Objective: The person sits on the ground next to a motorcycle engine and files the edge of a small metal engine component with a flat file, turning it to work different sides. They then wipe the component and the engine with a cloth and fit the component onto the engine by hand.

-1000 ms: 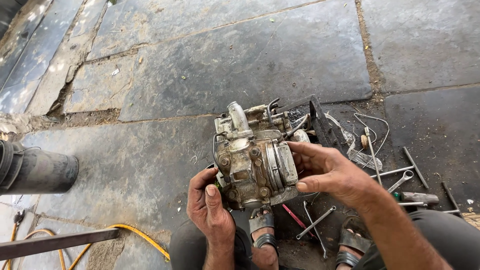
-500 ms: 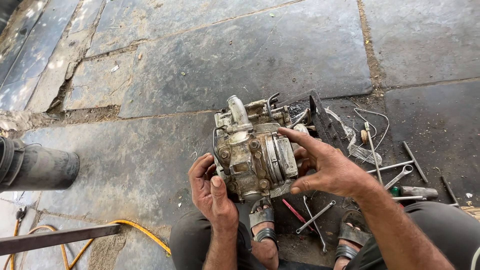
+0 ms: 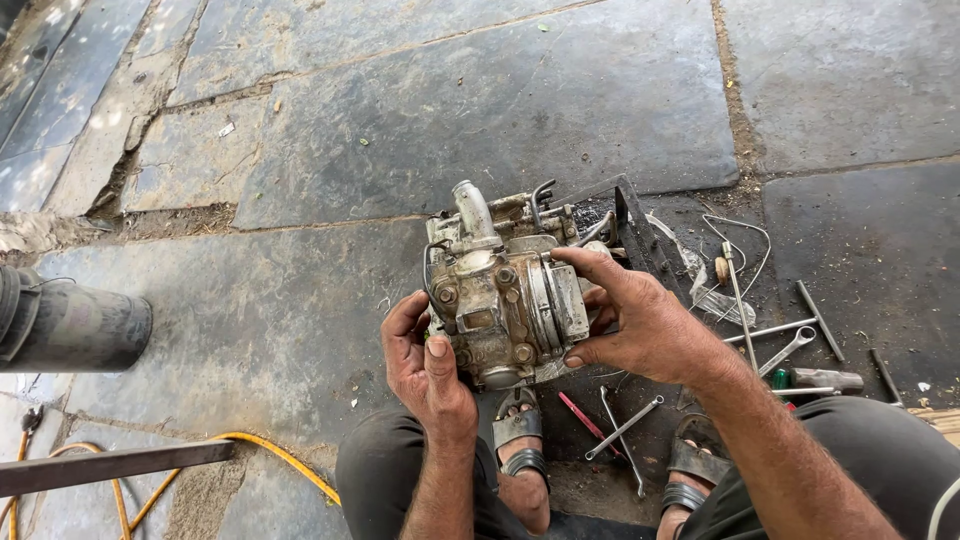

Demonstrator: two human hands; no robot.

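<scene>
2 hands [image 3: 428, 368] [image 3: 640, 322] partly hiding perhaps a carburetor [image 3: 505, 295]

Outdoor repair spot, stone paving [image 3: 300, 300], strewn wrenches [image 3: 785, 350]

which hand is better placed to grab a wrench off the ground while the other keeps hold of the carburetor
Probably the right hand: the wrench and other tools lie on the stone floor on its side. The left hand grips the carburetor from below, supporting it.

dull grimy cast-metal carburettor [image 3: 505, 300], rough matt stone floor [image 3: 450, 110], shiny steel spanners [image 3: 785, 350]
</scene>
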